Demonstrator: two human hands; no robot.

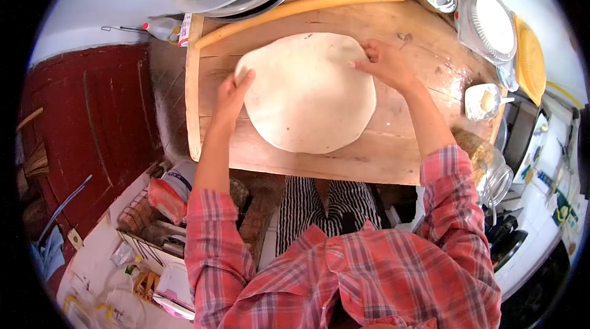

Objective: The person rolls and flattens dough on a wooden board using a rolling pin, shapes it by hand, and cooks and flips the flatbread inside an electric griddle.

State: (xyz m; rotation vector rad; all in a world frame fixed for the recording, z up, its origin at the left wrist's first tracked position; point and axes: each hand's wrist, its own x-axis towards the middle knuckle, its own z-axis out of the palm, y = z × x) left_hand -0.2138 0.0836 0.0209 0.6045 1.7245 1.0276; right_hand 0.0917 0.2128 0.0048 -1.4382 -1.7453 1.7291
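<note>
The dough sheet (307, 98) spans between the grips: the left hand (232, 97) pinches its left edge, the right hand (387, 65) apparently its upper-right edge, undersides hidden.

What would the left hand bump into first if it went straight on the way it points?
The left hand is already touching the dough sheet; beyond that, probably the long wooden rolling pin, though depth is hard to judge.

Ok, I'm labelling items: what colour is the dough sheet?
The dough sheet is pale cream with dark specks, shown in the head view.
</note>
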